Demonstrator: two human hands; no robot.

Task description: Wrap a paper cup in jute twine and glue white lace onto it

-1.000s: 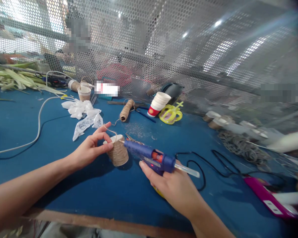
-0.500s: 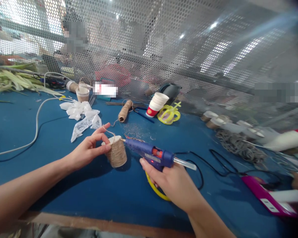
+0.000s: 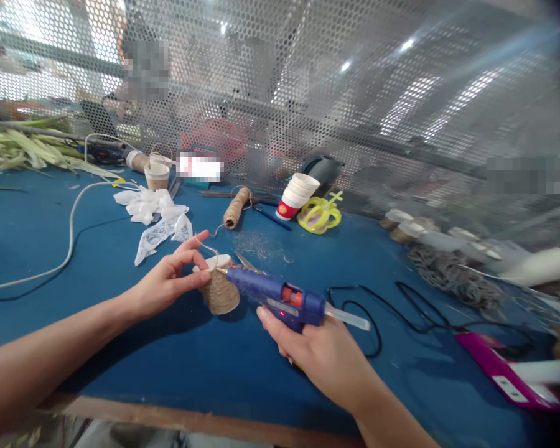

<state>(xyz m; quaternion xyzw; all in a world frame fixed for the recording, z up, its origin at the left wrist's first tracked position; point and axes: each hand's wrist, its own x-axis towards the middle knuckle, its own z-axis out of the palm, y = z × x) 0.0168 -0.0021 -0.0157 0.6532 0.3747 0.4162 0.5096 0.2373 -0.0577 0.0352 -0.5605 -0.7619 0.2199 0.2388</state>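
Twine-wrapped cup (image 3: pixel 222 295) is seen left of centre over the blue worktop (image 3: pixel 233 373); whether its base is supported cannot be told. With the cup taken as the clock's centre, the left forearm (image 3: pixel 60 342) is stretched in from between eight and nine o'clock. By the left hand (image 3: pixel 180 274) the cup is grasped at its rim, near ten o'clock: the grip is nearly closed, thumb pressed to the near side, index finger extended toward two o'clock. Over that finger a strand of twine (image 3: pixel 208 247) is led to the rim. At twelve o'clock the twine roll (image 3: pixel 236 209) is laid. At three o'clock the glue gun (image 3: pixel 270 294) is held, its nozzle placed at the wrapped wall below the rim; contact cannot be confirmed. Its handle is clasped by the right hand (image 3: pixel 310 351), the grip wrapped around it, the right forearm (image 3: pixel 382 401) angled in from four o'clock.
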